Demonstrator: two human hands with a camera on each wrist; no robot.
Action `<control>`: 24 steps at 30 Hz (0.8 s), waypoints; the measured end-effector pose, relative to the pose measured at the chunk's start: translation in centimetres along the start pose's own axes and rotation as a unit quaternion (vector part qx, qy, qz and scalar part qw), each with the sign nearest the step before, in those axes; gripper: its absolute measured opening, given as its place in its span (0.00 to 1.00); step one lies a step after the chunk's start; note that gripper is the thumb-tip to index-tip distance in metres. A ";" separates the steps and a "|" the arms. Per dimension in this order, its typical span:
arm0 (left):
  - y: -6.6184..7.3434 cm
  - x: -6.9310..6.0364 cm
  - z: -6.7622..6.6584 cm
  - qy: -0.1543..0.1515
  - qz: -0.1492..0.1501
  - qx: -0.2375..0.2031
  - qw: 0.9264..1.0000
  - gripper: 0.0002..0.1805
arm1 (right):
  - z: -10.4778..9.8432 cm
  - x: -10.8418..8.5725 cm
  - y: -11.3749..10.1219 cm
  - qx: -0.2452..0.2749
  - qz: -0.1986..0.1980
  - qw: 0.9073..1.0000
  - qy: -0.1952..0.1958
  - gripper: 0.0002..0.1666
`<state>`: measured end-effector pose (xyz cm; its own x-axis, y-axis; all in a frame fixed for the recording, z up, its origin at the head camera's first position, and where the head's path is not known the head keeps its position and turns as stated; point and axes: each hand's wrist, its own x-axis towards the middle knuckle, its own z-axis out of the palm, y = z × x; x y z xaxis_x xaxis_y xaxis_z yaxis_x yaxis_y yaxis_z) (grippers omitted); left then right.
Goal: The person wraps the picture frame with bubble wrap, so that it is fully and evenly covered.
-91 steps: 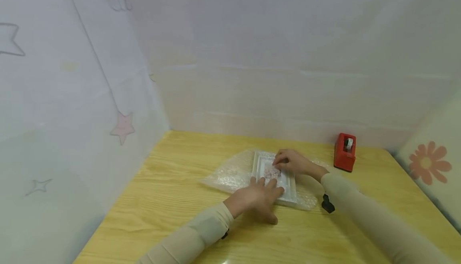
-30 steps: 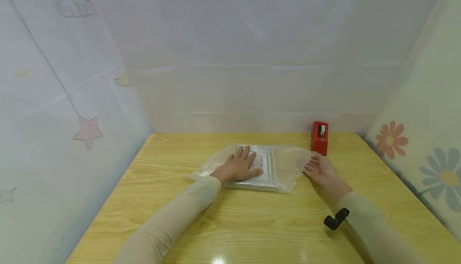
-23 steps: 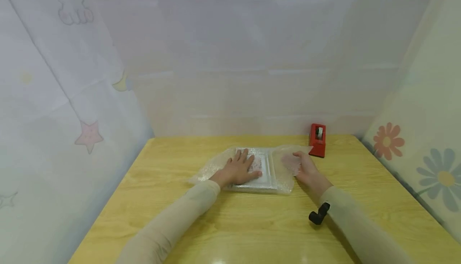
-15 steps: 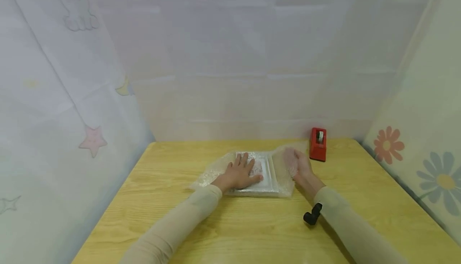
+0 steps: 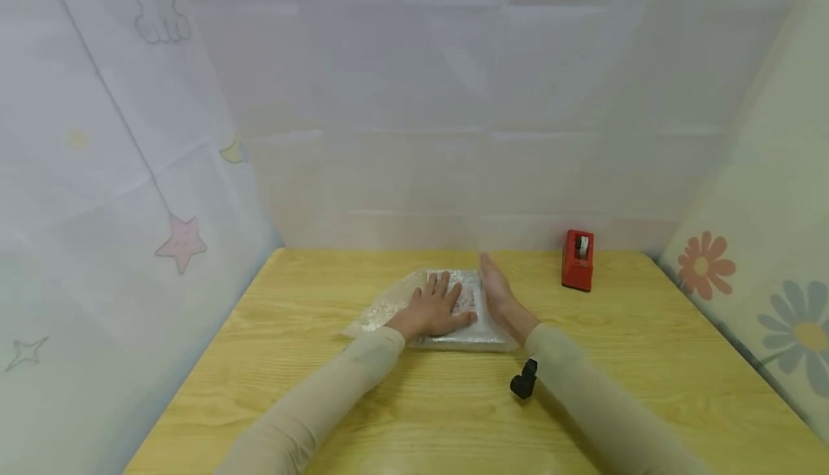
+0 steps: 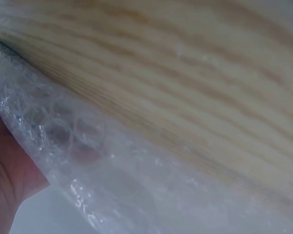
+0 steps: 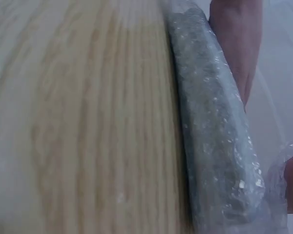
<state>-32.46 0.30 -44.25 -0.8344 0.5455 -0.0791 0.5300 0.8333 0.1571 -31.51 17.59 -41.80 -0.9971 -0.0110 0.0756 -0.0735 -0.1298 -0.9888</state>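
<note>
A white picture frame (image 5: 478, 329) with a pinkish centre lies on a sheet of bubble wrap (image 5: 383, 308) in the head view. My left hand (image 5: 432, 314) rests flat on it with fingers spread. At the frame's right side, my right hand (image 5: 499, 292) stands on edge, fingers straight and palm turned to the frame, with the right flap of the wrap against it. The left flap spreads loose on the table. In the right wrist view, bubble wrap (image 7: 210, 112) covers the frame's near edge. The left wrist view shows loose wrap (image 6: 122, 190) beside part of the hand.
A red tape dispenser (image 5: 577, 263) stands on the table's far right. The yellow wood-grain table (image 5: 414, 403) meets a pale wall cloth (image 5: 414, 101) at the back, with printed cloths at left and right. A black wrist mount (image 5: 524, 379) hangs under the right sleeve.
My right hand has come left from beyond the frame, bringing the right flap of bubble wrap in to the frame's side. My left hand went from the frame's lower part to flat across it.
</note>
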 end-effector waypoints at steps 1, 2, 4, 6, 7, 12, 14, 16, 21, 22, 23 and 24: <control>-0.1 0.3 0.2 -0.006 -0.003 0.004 1.000 0.55 | 0.3 -0.1 0.2 -0.050 0.008 0.999 0.000 0.40; -0.4 0.6 0.6 -0.009 -0.004 0.008 1.000 0.56 | 0.7 -0.2 0.4 -0.093 0.012 0.996 -0.004 0.41; -0.9 1.4 1.4 -0.013 -0.006 0.015 1.000 0.57 | 1.3 -0.3 0.8 -0.163 0.016 0.986 -0.013 0.42; -1.0 1.5 1.5 -0.021 -0.008 0.020 1.000 0.57 | 1.7 -0.1 1.2 -0.212 0.012 0.977 -0.019 0.43; -1.2 1.7 1.7 -0.021 -0.007 0.019 1.000 0.57 | 1.9 -0.1 1.3 -0.231 0.008 0.973 -0.021 0.43; -1.0 1.6 0.8 -0.037 0.003 0.008 0.999 0.45 | 2.5 0.2 1.6 -0.313 -0.017 0.950 -0.018 0.41; -1.1 0.9 -0.5 -0.050 0.017 -0.010 0.999 0.41 | 2.6 0.0 1.5 -0.329 -0.020 0.944 -0.021 0.41; -1.6 0.4 -1.9 -0.058 0.046 -0.040 0.996 0.36 | 2.8 0.0 1.5 -0.342 -0.024 0.939 -0.027 0.40; -4.7 -0.3 -4.6 -0.005 0.108 -0.170 0.979 0.28 | 3.0 0.2 1.9 -0.404 -0.052 0.912 -0.041 0.39; -5.4 -0.3 -4.9 0.016 0.107 -0.196 0.975 0.26 | 3.0 0.2 2.1 -0.421 -0.057 0.904 -0.044 0.39; -6.0 -0.4 -5.2 0.036 0.098 -0.217 0.971 0.25 | 3.0 0.2 2.3 -0.432 -0.060 0.899 -0.048 0.39; -6.6 -0.6 -5.3 0.052 0.083 -0.238 0.966 0.25 | 3.0 0.2 2.5 -0.442 -0.063 0.893 -0.050 0.39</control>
<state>-36.25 -6.03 -40.00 -0.7674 0.6359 0.0824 0.5492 0.5855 0.5963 -31.79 14.30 -43.84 -0.9764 -0.1447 0.1603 -0.2156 0.6975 -0.6834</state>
